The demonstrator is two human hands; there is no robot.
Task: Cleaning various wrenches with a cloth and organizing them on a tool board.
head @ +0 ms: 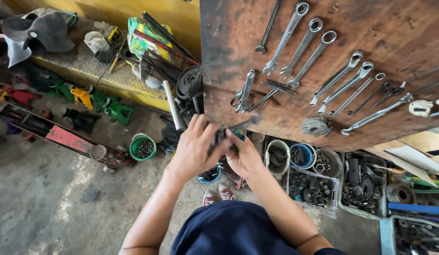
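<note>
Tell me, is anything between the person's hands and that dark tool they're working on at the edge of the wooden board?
Nothing visible is. Both the left hand and the right hand already grip the dark tool directly, just below the wooden board edge. The wrenches lie apart from it, farther up the board.

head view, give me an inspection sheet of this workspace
surface: worn wooden workbench, stained, dark along its left edge
job's things: dark tool with teal grip, blurred, held at the bench's front edge
clutter: combination wrenches laid in a slanted row on the bench; pliers near the left edge
grippers: left hand and right hand both closed on the tool
cables: coiled black cable or hose beside the bench, kind unclear
surroundings: concrete floor; green bucket of small parts; crates of metal parts under the bench; green jack stand
</note>
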